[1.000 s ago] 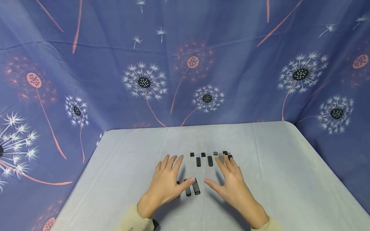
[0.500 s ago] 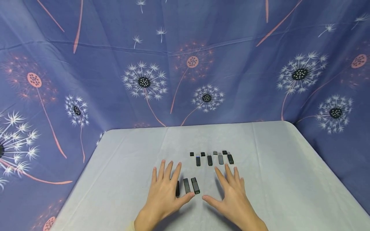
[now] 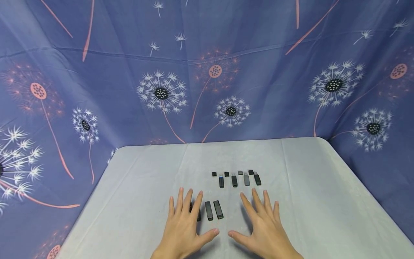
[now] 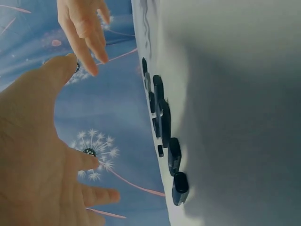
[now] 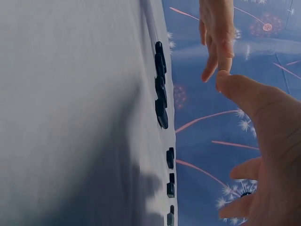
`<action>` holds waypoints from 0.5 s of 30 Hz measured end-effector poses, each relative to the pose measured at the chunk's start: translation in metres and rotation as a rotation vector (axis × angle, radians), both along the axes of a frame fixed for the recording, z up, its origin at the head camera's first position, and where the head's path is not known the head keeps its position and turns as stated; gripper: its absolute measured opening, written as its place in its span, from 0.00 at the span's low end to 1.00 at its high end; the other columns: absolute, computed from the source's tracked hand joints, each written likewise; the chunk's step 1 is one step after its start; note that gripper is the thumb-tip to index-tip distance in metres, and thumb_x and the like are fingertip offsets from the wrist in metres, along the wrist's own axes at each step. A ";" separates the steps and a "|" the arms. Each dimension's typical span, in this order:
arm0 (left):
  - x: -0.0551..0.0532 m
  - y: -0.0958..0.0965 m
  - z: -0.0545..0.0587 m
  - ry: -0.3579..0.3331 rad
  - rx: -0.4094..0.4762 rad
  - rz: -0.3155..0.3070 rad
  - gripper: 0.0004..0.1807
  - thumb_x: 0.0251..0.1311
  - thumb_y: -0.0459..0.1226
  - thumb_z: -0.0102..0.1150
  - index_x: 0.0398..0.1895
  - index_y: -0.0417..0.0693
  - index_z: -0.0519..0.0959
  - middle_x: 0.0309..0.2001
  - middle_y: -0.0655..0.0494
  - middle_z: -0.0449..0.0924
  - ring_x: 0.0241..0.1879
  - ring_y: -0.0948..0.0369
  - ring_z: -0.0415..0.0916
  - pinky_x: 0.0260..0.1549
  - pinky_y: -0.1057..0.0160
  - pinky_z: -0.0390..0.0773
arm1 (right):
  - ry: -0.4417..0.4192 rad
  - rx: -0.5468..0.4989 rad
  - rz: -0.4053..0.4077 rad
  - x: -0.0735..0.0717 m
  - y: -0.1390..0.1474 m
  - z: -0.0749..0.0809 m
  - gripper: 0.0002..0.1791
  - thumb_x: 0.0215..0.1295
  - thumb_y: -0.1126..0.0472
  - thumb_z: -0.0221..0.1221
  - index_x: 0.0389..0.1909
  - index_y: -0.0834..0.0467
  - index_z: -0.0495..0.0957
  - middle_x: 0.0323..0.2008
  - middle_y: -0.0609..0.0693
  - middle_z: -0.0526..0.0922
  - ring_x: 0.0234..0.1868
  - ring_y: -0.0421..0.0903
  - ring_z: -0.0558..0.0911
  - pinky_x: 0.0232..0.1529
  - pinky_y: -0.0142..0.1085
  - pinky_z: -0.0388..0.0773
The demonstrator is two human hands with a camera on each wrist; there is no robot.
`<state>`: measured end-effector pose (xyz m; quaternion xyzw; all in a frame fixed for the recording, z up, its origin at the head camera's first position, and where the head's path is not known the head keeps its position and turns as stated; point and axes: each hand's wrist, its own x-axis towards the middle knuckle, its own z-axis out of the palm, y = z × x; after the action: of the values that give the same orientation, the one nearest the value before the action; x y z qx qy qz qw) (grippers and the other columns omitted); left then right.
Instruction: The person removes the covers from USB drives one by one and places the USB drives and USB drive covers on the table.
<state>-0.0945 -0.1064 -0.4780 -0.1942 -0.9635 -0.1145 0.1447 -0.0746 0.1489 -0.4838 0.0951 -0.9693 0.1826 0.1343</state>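
Note:
My left hand (image 3: pixel 184 226) hovers over the table with its fingers spread, holding nothing. It partly hides the leftmost of the capped USB flash drives. To the right of its fingers lie a dark grey flash drive (image 3: pixel 208 211) and a black one (image 3: pixel 218 209). My right hand (image 3: pixel 265 226), also spread and holding nothing, hovers to the right of these. Beyond its fingertips is a row of uncapped flash drives: a black one with a blue connector (image 3: pixel 221 181), a black one (image 3: pixel 234 181), a grey one (image 3: pixel 247 180) and another black one (image 3: pixel 257 179).
Small loose caps, among them a black cap (image 3: pixel 214 174) and a grey cap (image 3: pixel 240 173), lie along the back row beside the connectors. A pale cloth covers the table (image 3: pixel 307 201). Behind it hangs a blue curtain (image 3: pixel 275 90) with a dandelion print.
Both hands have drawn back toward the near edge with fingers spreading. The right hand no longer covers the right end of the back row. The flash drives stay where they were.

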 end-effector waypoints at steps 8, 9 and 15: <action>0.003 -0.005 -0.009 0.006 -0.009 0.017 0.59 0.51 0.77 0.58 0.79 0.52 0.63 0.75 0.37 0.64 0.78 0.35 0.54 0.67 0.25 0.57 | -0.001 -0.018 0.026 -0.002 -0.004 -0.004 0.59 0.47 0.20 0.67 0.76 0.50 0.68 0.76 0.66 0.64 0.76 0.77 0.55 0.63 0.78 0.59; 0.002 -0.006 -0.010 0.001 -0.007 0.022 0.60 0.50 0.78 0.58 0.80 0.52 0.62 0.76 0.37 0.63 0.78 0.35 0.54 0.67 0.25 0.57 | 0.000 -0.023 0.028 -0.002 -0.006 -0.005 0.59 0.47 0.21 0.67 0.76 0.51 0.68 0.76 0.66 0.64 0.76 0.77 0.55 0.63 0.78 0.60; 0.000 -0.013 -0.016 -0.020 -0.010 0.057 0.62 0.48 0.79 0.57 0.80 0.53 0.61 0.77 0.38 0.62 0.79 0.36 0.51 0.69 0.26 0.53 | -0.031 -0.056 0.046 -0.006 -0.013 -0.009 0.59 0.48 0.22 0.68 0.77 0.51 0.67 0.76 0.66 0.64 0.77 0.76 0.55 0.66 0.74 0.61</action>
<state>-0.0948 -0.1190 -0.4938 -0.1662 -0.9706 -0.1074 0.1373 -0.0809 0.1354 -0.4923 0.1109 -0.9633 0.2142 0.1177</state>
